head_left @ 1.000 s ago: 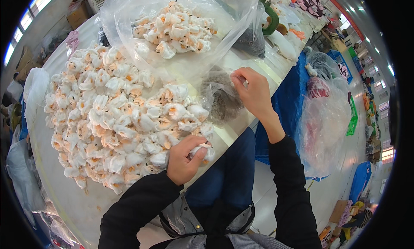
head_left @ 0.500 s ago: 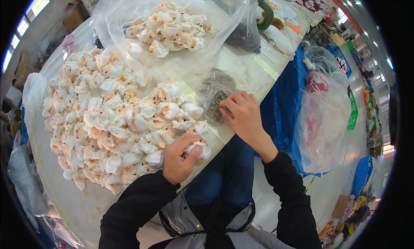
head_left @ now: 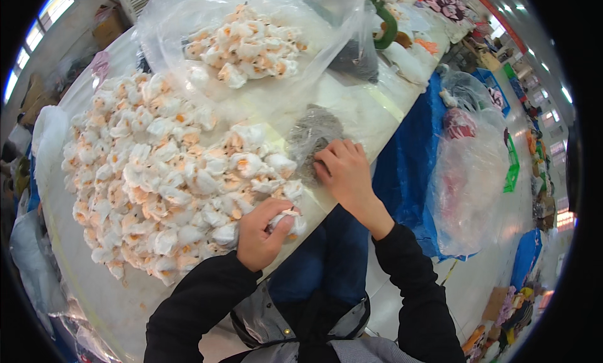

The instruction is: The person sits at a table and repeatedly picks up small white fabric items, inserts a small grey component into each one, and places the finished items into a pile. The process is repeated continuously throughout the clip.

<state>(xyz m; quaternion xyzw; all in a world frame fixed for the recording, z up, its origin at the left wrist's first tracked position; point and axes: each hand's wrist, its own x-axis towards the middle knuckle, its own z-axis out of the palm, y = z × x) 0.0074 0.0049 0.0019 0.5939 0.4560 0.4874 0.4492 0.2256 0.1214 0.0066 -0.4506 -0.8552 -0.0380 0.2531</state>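
My left hand point(head_left: 259, 236) is closed around a small white-and-peach stuffed fabric piece point(head_left: 293, 222) near the table's front edge. A large pile of similar stuffed pieces point(head_left: 151, 168) spreads over the table to its left. My right hand point(head_left: 345, 178) reaches into a clear plastic bag of fine grey-brown grains point(head_left: 315, 125), its fingers curled together. Whatever lies between those fingertips is hidden.
More stuffed pieces point(head_left: 251, 46) lie in a big clear plastic bag point(head_left: 169, 24) at the back. Beyond the grains stand a bag of dark material point(head_left: 357, 58) and a green clamp point(head_left: 388, 25). Blue sheeting point(head_left: 411, 168) and a filled clear bag point(head_left: 471, 193) are right of the table.
My right hand has shifted slightly left and down at the grain bag, its fingers drawn closer together. My left hand keeps its hold on the stuffed piece, barely moved.
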